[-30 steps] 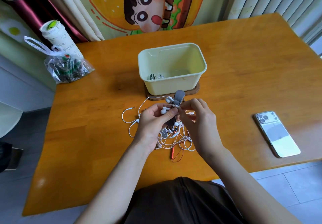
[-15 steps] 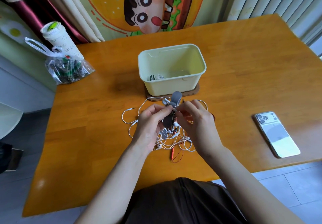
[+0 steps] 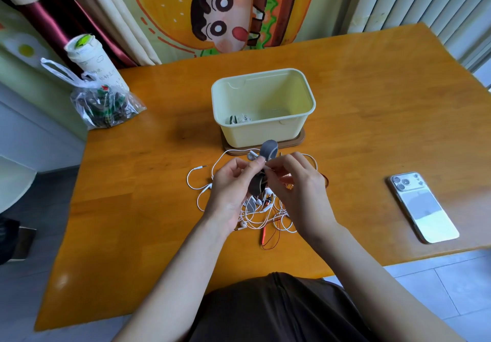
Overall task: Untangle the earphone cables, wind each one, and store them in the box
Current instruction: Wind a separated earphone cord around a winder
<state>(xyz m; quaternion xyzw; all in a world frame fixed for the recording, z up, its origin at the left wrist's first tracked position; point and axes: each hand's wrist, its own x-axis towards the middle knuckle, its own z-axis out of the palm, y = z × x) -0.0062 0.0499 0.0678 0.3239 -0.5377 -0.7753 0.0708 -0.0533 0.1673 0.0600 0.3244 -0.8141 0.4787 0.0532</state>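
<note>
Left hand [image 3: 233,182] grips grey oval soft cable holder [image 3: 269,149]; right hand [image 3: 297,190] pinches a strand from tangled thin white earphone cables [image 3: 255,218]. Advisable: light tension, even loops.

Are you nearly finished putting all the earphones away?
Not nearly. One bundle of earphones already lies in the box. The left hand and right hand pinch a grey wrap with a white earbud beside it. A tangle of white cables and a red cable on the table is not yet sorted.
</note>
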